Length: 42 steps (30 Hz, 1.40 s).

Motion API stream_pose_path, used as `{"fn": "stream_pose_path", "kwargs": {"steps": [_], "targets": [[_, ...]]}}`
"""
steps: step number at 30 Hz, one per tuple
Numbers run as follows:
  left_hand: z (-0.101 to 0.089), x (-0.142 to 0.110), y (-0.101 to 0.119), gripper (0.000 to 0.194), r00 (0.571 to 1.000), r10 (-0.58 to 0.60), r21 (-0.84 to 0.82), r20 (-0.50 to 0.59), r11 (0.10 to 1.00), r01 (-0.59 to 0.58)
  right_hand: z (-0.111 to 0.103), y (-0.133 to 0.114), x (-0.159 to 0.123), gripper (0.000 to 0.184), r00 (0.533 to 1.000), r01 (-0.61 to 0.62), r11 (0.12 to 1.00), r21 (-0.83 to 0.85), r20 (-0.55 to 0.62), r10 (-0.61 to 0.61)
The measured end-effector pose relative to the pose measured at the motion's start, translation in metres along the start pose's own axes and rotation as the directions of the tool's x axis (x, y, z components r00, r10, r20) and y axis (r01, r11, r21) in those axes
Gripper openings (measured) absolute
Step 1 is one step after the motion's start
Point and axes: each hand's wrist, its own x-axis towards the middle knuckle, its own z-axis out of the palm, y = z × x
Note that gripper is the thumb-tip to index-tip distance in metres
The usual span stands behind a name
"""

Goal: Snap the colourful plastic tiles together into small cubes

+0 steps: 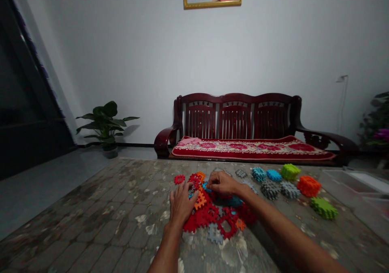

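Observation:
A heap of red, orange, blue and grey toothed plastic gear pieces lies on the table between my hands, with red pieces the most numerous. My left hand rests on the heap's left side, fingers stretched and apart, beside an orange square piece. Over the heap's far side, my right hand has its fingers pinched at a small blue gear piece. The right hand and forearm cover part of the heap. A single red gear lies just beyond my left fingertips.
Sorted stacks stand to the right: blue, dark grey, light grey, orange and green. A clear plastic bin sits at the table's right. Beyond the patterned tablecloth is a wooden bench.

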Motion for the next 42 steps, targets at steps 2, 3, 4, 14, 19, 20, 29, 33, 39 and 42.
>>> {"fn": "stream_pose_path", "kwargs": {"steps": [2, 3, 4, 14, 19, 20, 29, 33, 39, 42], "targets": [[-0.001, 0.001, 0.000, 0.039, 1.000, -0.015, -0.038, -0.008, 0.999, 0.014, -0.004, -0.001, -0.026, 0.020, 0.997, 0.043, 0.999, 0.015, -0.061, -0.042], [-0.001, 0.002, -0.001, 0.038, 1.000, -0.023, -0.060, -0.016, 0.998, 0.022, -0.006, -0.001, -0.039, 0.022, 0.992, 0.043, 0.999, 0.022, -0.116, -0.040], [0.000, 0.003, -0.003, 0.038, 0.999, -0.030, -0.081, -0.025, 0.996, 0.028, -0.007, -0.001, -0.052, 0.024, 0.981, 0.023, 0.999, 0.023, -0.195, -0.018], [0.003, 0.014, -0.007, 0.038, 0.986, -0.095, -0.176, -0.140, 0.982, 0.070, 0.040, 0.043, -0.152, 0.050, 0.746, -0.427, 0.892, -0.146, -0.614, 0.257], [-0.001, 0.012, -0.002, 0.035, 0.992, -0.078, -0.124, -0.095, 0.990, 0.066, 0.053, 0.048, -0.148, 0.054, 0.813, -0.382, 0.921, -0.075, -0.500, 0.297], [-0.001, 0.011, -0.002, 0.035, 0.994, -0.076, -0.109, -0.084, 0.992, 0.066, 0.052, 0.047, -0.147, 0.055, 0.833, -0.342, 0.937, -0.069, -0.484, 0.269], [0.002, 0.016, -0.010, 0.040, 0.996, -0.045, -0.122, -0.082, 0.992, 0.035, 0.046, 0.031, -0.148, 0.050, 0.832, -0.249, 0.968, -0.026, -0.517, 0.200], [0.003, 0.019, -0.015, 0.039, 0.990, -0.028, -0.188, -0.138, 0.982, 0.001, 0.045, 0.029, -0.150, 0.048, 0.811, -0.240, 0.970, -0.020, -0.554, 0.189], [0.001, 0.020, -0.013, 0.036, 0.990, 0.031, -0.253, -0.137, 0.965, -0.065, 0.047, 0.033, -0.150, 0.044, 0.760, -0.284, 0.959, 0.004, -0.609, 0.228], [-0.001, 0.017, -0.009, 0.033, 0.997, 0.025, -0.228, -0.073, 0.973, -0.041, 0.049, 0.036, -0.149, 0.042, 0.744, -0.310, 0.950, 0.022, -0.616, 0.257]]}}
